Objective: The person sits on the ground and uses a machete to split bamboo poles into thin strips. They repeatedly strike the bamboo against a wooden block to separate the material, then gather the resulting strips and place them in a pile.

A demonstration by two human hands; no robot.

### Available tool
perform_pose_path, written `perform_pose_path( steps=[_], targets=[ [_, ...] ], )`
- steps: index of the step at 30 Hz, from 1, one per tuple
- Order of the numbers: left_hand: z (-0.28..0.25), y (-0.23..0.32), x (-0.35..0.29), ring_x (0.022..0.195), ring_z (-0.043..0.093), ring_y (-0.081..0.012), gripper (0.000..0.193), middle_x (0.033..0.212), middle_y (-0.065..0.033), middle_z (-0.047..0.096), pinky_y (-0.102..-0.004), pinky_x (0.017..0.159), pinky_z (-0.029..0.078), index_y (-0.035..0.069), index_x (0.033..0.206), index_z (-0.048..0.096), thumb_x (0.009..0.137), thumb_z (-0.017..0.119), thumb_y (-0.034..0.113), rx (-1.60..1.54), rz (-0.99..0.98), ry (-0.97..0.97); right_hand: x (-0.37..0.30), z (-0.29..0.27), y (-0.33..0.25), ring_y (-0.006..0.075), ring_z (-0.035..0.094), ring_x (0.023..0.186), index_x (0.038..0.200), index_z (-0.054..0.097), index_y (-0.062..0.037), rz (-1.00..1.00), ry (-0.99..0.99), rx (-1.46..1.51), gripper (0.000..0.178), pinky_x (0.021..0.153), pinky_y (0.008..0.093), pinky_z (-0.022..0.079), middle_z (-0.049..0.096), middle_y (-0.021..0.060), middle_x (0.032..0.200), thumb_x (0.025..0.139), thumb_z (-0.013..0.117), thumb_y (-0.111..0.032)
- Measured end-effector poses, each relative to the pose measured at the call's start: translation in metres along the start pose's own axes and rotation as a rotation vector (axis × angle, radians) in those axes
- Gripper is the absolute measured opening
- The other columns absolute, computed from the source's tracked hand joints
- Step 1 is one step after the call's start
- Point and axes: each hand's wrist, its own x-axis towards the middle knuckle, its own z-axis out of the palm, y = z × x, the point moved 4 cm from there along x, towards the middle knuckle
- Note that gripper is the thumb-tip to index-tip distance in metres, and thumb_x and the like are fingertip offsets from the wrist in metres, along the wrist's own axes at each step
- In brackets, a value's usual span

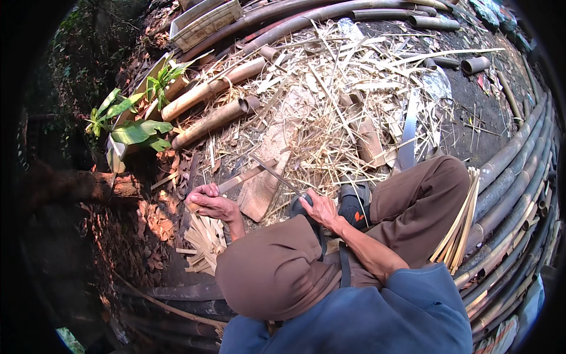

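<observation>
My left hand [212, 202] is wrapped round one end of a flat, tan-brown strip [250, 175], which looks like a bamboo slat and points up and to the right. In my right hand [321, 209] is the end of a narrow grey metal tool [276, 176], like a thin knife blade. Its far part crosses the strip's outer end; whether they touch I cannot tell. Both fists are closed, and their fingers partly hide what they hold. Beneath the strip lies a worn wooden board [265, 186]. My brown-trousered knees are bent on either side of my dark shoes [352, 211].
Pale shavings [321, 135] cover the ground ahead, with a broad saw blade [408, 131] among them. Cut slats lie by my left knee [204, 243] and right leg [463, 227]. Bamboo poles [507, 189] are stacked at right; thick bamboo pieces [209, 122] and a plant [138, 131] stand left.
</observation>
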Motion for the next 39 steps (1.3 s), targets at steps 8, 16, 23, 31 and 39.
perform_pose_path(
  steps=[8, 16, 23, 31, 39],
  targets=[
    [-0.005, -0.008, -0.064, 0.086, 0.052, -0.0189, 0.058, 0.084, -0.0087, 0.056, -0.0332, 0.073, 0.045, 0.000, 0.116, 0.053, 0.095, 0.049, 0.055, -0.500, -1.080, -0.081, 0.010, 0.010, 0.037, 0.0242, 0.055, 0.060, 0.084, 0.057, -0.0013, 0.274, -0.003, 0.367, 0.054, 0.059, 0.0401, 0.043, 0.052, 0.0109, 0.061, 0.095, 0.049, -0.053],
    [0.017, -0.086, -0.060, 0.068, 0.062, -0.0122, 0.012, 0.081, -0.0040, 0.060, -0.0230, 0.062, 0.054, 0.004, 0.104, 0.052, 0.096, 0.059, 0.010, -0.292, -1.104, -0.581, 0.022, -0.002, 0.051, 0.0258, 0.060, 0.064, 0.097, 0.064, 0.0011, 0.229, 0.068, 0.364, 0.060, 0.064, 0.0400, 0.046, 0.058, 0.0140, 0.065, 0.094, 0.047, -0.057],
    [0.036, -0.084, 0.009, 0.092, 0.067, -0.0181, 0.029, 0.099, -0.0112, 0.068, -0.0285, 0.080, 0.055, -0.001, 0.122, 0.053, 0.096, 0.058, 0.011, 0.075, -0.457, -0.504, 0.015, -0.043, -0.024, 0.0083, 0.041, 0.047, 0.084, 0.056, -0.0064, 0.147, 0.000, 0.666, 0.041, 0.043, 0.0282, 0.033, 0.043, -0.0037, 0.055, 0.098, 0.053, -0.045],
    [0.077, -0.017, 0.017, 0.083, 0.055, -0.0110, 0.030, 0.090, -0.0052, 0.061, -0.0269, 0.078, 0.045, 0.000, 0.115, 0.055, 0.097, 0.052, 0.024, -0.116, -0.117, -0.434, -0.026, -0.129, -0.103, 0.0078, 0.043, 0.057, 0.102, 0.059, -0.0023, -0.007, -0.006, 0.449, 0.038, 0.052, 0.0271, 0.037, 0.046, -0.0021, 0.065, 0.100, 0.051, -0.040],
    [0.086, -0.003, -0.016, 0.084, 0.048, -0.0098, 0.041, 0.091, -0.0005, 0.054, -0.0262, 0.081, 0.034, 0.008, 0.097, 0.059, 0.103, 0.043, 0.045, -0.394, -0.436, -0.539, -0.058, -0.167, -0.178, 0.0082, 0.045, 0.065, 0.140, 0.043, -0.0053, -0.252, 0.019, 0.492, 0.045, 0.059, 0.0260, 0.040, 0.048, -0.0002, 0.074, 0.103, 0.045, -0.032]
  ],
)
